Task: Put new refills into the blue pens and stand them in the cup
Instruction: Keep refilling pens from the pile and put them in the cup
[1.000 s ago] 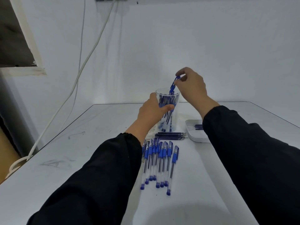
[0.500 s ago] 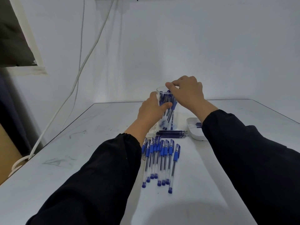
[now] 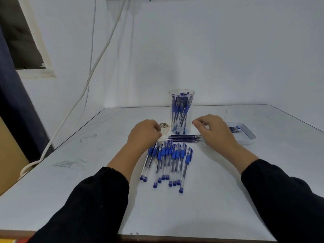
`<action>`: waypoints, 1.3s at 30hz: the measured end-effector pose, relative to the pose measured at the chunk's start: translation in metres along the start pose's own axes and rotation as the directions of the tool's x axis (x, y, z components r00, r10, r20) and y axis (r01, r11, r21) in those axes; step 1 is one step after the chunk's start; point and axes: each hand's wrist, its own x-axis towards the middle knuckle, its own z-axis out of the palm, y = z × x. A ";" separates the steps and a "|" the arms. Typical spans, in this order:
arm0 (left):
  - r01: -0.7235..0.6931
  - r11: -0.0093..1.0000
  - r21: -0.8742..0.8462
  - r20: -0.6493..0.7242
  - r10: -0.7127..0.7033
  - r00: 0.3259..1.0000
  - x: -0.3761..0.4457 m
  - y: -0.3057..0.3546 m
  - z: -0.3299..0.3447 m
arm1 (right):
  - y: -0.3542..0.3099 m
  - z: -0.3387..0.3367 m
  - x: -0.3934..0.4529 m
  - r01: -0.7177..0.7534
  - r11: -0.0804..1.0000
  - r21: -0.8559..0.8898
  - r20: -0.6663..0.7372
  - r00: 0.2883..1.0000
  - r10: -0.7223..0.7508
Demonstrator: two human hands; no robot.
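White desk (image 3: 228, 181) is carrying a clear cup (image 3: 181, 112) of blue pens; left hand (image 3: 144, 133) and right hand (image 3: 214, 131) are hovering beside it, fingers loosely curled, holding nothing.

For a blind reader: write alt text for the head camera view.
A person's left hand and right hand hover empty, fingers loosely curled, either side of a clear cup of blue pens on a white table. More blue pens lie in a row nearer the camera, loose refills lie by the cup, and a white tray sits to the right.
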 end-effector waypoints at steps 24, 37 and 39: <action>0.103 0.994 -0.033 0.030 -0.102 0.994 -0.016 -0.020 0.008 | 0.001 0.007 -0.020 0.016 0.999 -0.044 0.151 0.988 -0.009; 0.091 0.995 0.033 0.032 -0.092 0.995 -0.017 -0.015 0.009 | 0.000 0.007 -0.023 -0.011 0.997 -0.070 0.180 0.983 0.024; 0.089 0.996 0.031 0.026 -0.090 0.996 -0.018 -0.016 0.009 | -0.001 0.007 -0.024 -0.015 0.998 -0.066 0.182 0.983 0.027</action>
